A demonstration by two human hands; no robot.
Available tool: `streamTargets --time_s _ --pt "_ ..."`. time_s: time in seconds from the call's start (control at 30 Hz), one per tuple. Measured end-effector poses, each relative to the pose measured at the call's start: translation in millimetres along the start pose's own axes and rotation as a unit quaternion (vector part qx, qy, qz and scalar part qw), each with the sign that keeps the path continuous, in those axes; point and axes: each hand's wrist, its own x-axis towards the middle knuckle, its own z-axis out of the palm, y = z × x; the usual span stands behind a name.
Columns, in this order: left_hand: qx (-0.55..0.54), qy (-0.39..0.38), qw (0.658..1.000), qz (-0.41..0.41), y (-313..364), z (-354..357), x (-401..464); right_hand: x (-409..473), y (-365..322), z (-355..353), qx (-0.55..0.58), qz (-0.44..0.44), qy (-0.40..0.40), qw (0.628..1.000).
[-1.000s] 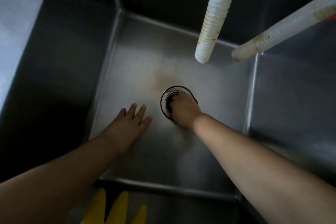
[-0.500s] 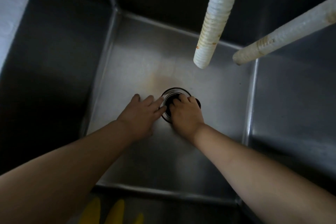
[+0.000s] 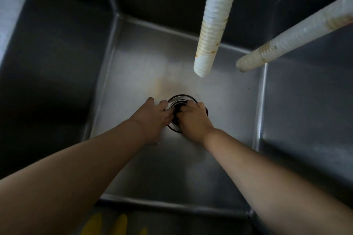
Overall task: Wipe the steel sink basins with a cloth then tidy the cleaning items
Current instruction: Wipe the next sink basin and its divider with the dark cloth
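Observation:
I look down into a deep steel sink basin (image 3: 133, 74). At the middle of its floor is a round drain (image 3: 180, 98) with a dark strainer inside. My right hand (image 3: 194, 120) covers the drain's right half, its fingers curled down onto the dark strainer. From the left, my left hand (image 3: 152, 118) reaches in; its fingertips touch the strainer next to my right fingers and its thumb is spread away on the basin floor. A faint rusty stain (image 3: 160, 86) marks the steel just beyond the drain. No cloth is in view.
Two white corrugated hoses hang over the basin, one (image 3: 212, 25) straight above the drain's far side, the other (image 3: 286, 44) slanting in from the right. Yellow glove-like fingers (image 3: 120, 223) show below the near rim. Steep steel walls close in on all sides.
My left hand slid right across the basin floor from flat beside the drain until its fingers met the strainer. My right hand stayed on the drain.

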Motion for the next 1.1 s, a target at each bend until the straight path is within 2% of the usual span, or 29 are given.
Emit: streamTargets --time_s 0.17,0.3,0.33,0.4,0.47,0.53,0.6,0.67,0.77,0.87,0.97,1.1 --pt "-0.006 0.008 1.0 0.001 -1 2 -1 -23 -2 -1 0.074 0.055 0.144 0.985" --pt "-0.022 0.019 1.0 -0.006 0 10 -4 -45 5 -8 0.151 0.16 0.294 0.93" --pt "-0.029 0.024 0.999 -0.011 0 12 -5 -50 9 -11 0.148 0.183 0.317 0.919" --pt "-0.044 0.03 0.998 -0.022 1 16 -6 -51 15 -15 0.095 0.199 0.327 0.919" --pt "-0.043 0.027 0.998 -0.023 2 18 -5 -44 15 -17 0.015 0.146 0.297 0.943" --pt "-0.034 0.015 0.999 -0.017 4 17 -3 -33 11 -12 -0.083 0.048 0.203 0.974" --pt "-0.025 0.008 1.0 -0.017 5 15 0 -24 4 -11 -0.173 -0.021 0.102 0.979" --pt "-0.022 0.006 1.0 -0.019 6 13 2 -17 -4 -14 -0.211 -0.032 0.032 0.976" --pt "-0.023 -0.003 1.0 -0.017 4 10 1 -6 -20 -17 -0.188 -0.01 -0.084 0.979" --pt "-0.024 -0.004 1.0 -0.017 4 11 1 3 -30 -19 -0.256 -0.007 -0.165 0.952" --pt "-0.035 -0.01 0.999 -0.014 3 10 0 12 -33 -20 -0.233 0.018 -0.191 0.953" --pt "-0.04 -0.008 0.999 -0.017 2 11 0 14 -22 -25 -0.143 0.022 -0.17 0.975"
